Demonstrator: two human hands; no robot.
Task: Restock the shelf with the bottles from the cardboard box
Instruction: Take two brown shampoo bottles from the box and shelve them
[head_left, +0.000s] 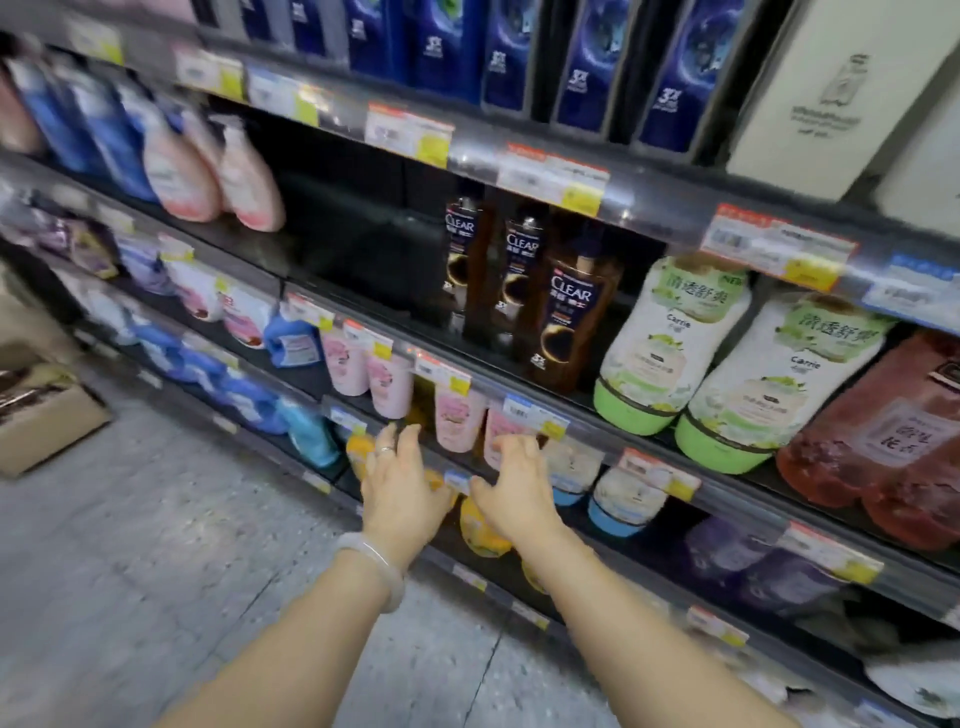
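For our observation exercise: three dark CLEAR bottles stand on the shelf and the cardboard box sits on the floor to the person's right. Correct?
Not quite. The cardboard box sits on the floor to the person's left, as the head view shows. Three dark CLEAR bottles do stand on the shelf.

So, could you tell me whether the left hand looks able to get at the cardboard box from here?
Probably not: the left hand is by the shelf, and the cardboard box sits on the floor far off to the left.

Cardboard box (47, 415) cut off, contents seemingly blurred.
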